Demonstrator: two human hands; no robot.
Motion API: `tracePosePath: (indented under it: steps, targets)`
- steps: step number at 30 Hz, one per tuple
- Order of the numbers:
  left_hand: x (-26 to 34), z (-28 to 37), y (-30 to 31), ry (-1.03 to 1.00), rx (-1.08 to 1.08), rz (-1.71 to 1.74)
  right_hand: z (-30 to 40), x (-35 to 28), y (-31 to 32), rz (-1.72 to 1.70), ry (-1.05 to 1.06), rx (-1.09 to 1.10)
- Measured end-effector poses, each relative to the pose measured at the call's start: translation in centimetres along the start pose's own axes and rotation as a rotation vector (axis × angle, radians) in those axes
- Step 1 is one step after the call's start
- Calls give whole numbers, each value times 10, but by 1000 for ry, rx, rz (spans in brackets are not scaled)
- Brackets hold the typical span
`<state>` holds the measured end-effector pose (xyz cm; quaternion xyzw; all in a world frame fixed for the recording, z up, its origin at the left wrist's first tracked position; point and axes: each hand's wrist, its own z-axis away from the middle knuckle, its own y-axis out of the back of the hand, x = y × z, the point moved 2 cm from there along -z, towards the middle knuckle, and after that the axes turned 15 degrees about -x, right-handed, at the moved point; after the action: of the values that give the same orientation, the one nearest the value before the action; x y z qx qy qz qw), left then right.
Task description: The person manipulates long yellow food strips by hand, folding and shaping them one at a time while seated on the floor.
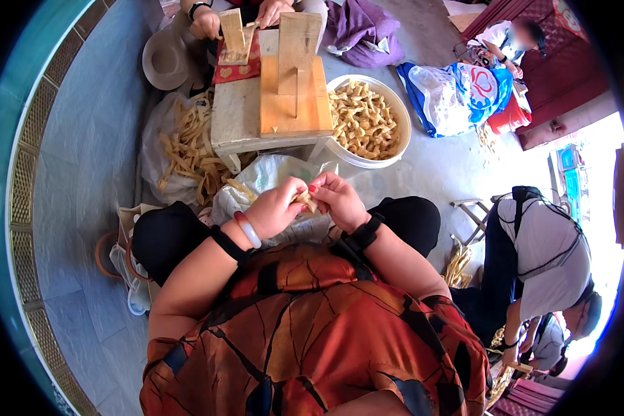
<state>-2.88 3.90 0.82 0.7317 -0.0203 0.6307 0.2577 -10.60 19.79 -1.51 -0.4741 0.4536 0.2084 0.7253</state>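
Observation:
Both of my hands meet above my lap, in front of the low table. Pinched between the fingers of my left hand (276, 208) and my right hand (341, 202) is a small tan knotted strip (306, 199), which looks like tofu skin. Fingers partly cover it. Just beneath the hands lies a white woven sack (278, 174) with a tan strip at its opening. Beyond, a white round tub (407, 130) holds a heap of similar tan knots (366, 117). A pale plastic bag (153, 138) of loose long strips (190, 145) rests left of the table.
The low white table (234, 125) carries a wooden board (275, 117) with an upright block (300, 41) and thin rod. Across it, another person's hands (206, 23) work at a smaller wooden stand (234, 36). A bent-over person (546, 249) is at right, near a folding stool (473, 210).

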Motion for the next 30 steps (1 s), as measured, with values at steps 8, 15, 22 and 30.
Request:
tracePosePath:
  steps: [8,15,22,30]
  targets:
    - [-1,2,-1,-59,183,-468,4,-23,-18,491,-143,-22]
    - [-57,10,-19,99,-38,1281,-4,-24,-23,1063,106,258]
    - [-39,5,-15,-19,272,856,3,-26,-27,1173,284,47]
    - [-30,8,-5,139,206,612,5,-22,-29,1115,-37,-41]
